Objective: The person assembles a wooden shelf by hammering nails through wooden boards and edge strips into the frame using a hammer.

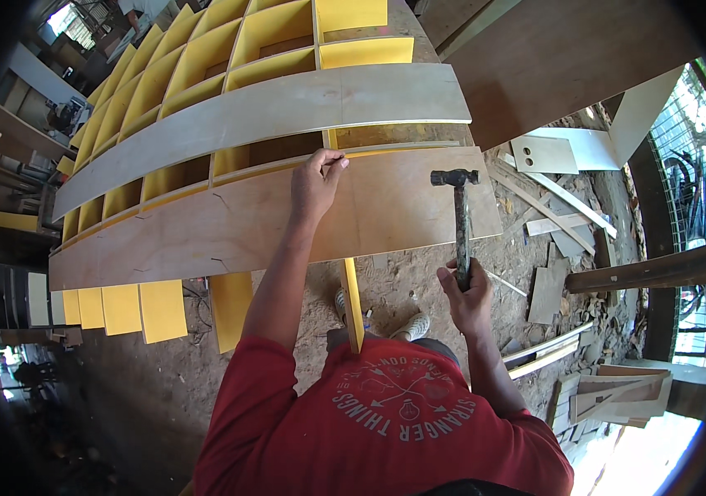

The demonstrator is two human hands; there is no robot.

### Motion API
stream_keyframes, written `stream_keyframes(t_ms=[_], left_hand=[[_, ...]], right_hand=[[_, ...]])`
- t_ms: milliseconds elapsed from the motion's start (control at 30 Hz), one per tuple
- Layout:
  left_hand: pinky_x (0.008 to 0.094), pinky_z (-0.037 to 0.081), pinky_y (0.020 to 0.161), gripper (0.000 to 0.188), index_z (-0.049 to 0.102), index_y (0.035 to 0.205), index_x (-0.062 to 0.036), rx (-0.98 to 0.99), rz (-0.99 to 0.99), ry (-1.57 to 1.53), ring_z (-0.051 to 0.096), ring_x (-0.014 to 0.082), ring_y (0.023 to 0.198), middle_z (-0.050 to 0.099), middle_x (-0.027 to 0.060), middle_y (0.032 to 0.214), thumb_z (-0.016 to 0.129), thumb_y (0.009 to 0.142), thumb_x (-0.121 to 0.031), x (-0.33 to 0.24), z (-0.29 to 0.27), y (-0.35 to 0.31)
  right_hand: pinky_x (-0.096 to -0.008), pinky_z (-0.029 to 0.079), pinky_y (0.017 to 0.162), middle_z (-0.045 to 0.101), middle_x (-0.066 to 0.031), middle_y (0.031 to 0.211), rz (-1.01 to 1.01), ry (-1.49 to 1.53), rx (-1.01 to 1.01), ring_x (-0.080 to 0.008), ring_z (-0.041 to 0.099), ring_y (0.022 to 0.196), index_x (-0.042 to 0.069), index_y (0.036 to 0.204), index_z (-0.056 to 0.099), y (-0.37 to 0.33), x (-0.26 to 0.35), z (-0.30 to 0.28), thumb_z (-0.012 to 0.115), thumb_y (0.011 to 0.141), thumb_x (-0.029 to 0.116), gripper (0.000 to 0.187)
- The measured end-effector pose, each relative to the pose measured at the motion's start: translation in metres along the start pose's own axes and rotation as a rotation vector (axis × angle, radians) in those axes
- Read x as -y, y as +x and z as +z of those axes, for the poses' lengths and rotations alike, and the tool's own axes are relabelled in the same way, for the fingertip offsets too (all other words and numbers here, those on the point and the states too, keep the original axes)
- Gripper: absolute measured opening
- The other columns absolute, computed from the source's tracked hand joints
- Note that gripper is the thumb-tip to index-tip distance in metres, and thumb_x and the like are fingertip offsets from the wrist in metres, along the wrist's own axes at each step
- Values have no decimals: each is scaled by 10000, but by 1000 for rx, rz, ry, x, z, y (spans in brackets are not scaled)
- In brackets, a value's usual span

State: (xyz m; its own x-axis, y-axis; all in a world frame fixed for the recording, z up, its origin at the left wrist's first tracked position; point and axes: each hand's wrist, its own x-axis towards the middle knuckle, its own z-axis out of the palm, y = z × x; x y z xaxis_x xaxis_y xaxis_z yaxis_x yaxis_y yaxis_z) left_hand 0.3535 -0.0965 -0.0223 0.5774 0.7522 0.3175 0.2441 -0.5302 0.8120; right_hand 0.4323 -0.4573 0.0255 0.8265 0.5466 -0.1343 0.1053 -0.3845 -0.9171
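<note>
My right hand (469,296) is wrapped round the lower handle of a hammer (461,217), its dark metal head up over the right part of a plywood board (419,194). My left hand (317,183) is closed in a pinch at the far edge of that board; what its fingertips hold, if anything, is too small to make out. The board lies across a large yellow-faced wooden grid frame (274,62). Several thin nails (220,197) stick up from the board's left half. Farther off, a second, paler board (287,103) lies across the same frame.
A narrow yellow-edged panel (353,306) juts from under the board toward my body. Yellow panels (163,310) stick out below at left. Wood strips (564,202) and offcuts lie on the dirt floor at right. A large brown sheet (568,62) stands far right. Another person (150,10) is at far left.
</note>
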Motion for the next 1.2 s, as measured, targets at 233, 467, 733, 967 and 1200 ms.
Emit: stream_keyframes(t_ms=[233, 467, 733, 967, 1200], left_hand=[[375, 605, 813, 187, 773, 1103, -43, -6, 91, 54, 806, 257, 936, 833, 105, 1025, 795, 1004, -200, -1, 3, -1], [363, 599, 767, 164, 763, 1090, -29, 1, 59, 23, 802, 241, 890, 828, 101, 1013, 794, 1006, -167, -3, -2, 1], [376, 593, 813, 206, 750, 1135, -54, 58, 84, 35, 797, 250, 928, 831, 77, 1001, 804, 988, -186, -14, -5, -2], [404, 596, 830, 397, 680, 1309, -109, 108, -3, 104, 798, 265, 930, 835, 48, 983, 825, 963, -240, -11, -5, -3], [412, 594, 831, 399, 674, 1305, -97, 93, 24, 39, 796, 277, 921, 835, 70, 982, 822, 960, -231, -7, -6, -3]], right_hand=[[-313, 421, 573, 528, 5, 658, -37, -126, 28, -88, 477, 604, 21, 1139, 716, 11, 26, 1, 792, 1023, 302, 313], [-363, 483, 609, 614, -106, 681, -223, -188, 52, -156, 581, 600, -7, 1181, 700, 42, 67, 14, 711, 1079, 303, 326], [-434, 525, 641, 666, -173, 724, -339, -281, 67, -343, 686, 650, 4, 1203, 665, 59, 82, 37, 672, 1101, 304, 317], [-555, 567, 673, 732, -234, 813, -424, -601, 156, -469, 743, 767, 33, 1225, 630, 84, 74, 54, 658, 1103, 307, 301], [-538, 571, 610, 723, -224, 781, -551, -473, 61, -453, 739, 703, 53, 1285, 595, 75, 97, 46, 662, 1103, 280, 299]])
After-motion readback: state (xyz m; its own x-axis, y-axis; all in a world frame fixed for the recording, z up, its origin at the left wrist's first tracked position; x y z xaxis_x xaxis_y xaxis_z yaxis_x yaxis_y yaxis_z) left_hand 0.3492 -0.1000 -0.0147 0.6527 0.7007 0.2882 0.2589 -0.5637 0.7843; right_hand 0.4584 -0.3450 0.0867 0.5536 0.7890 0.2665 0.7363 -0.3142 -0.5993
